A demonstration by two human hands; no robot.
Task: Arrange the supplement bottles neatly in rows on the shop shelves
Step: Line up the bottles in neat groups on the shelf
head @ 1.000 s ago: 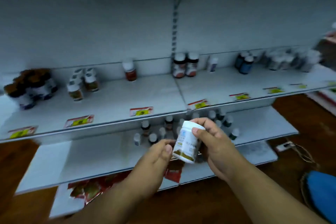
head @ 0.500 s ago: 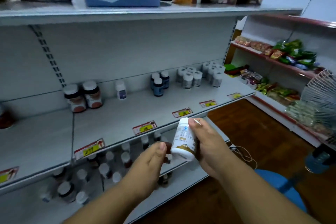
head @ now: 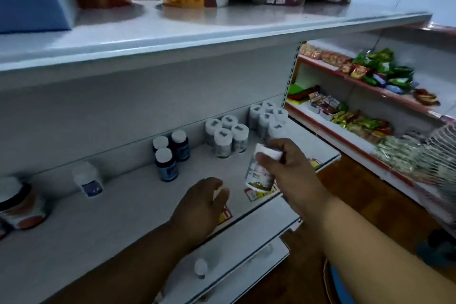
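Your right hand (head: 283, 165) grips the white supplement bottle (head: 259, 175) from above around its cap end, holding it tilted in the air over the front of the middle shelf (head: 138, 207), just short of the white-capped bottles (head: 228, 137) grouped at the back. It is a small rigid plastic bottle, probably light and a little slick, so keep the hold on the cap or shoulder and set it down upright. Your left hand (head: 199, 207) hovers beside and below it, fingers loosely curled, holding nothing.

At centre frame the right hand (head: 283, 165) grips a white bottle (head: 259, 175) by its cap; lower left of it, the left hand (head: 199, 207) hangs loosely curled.
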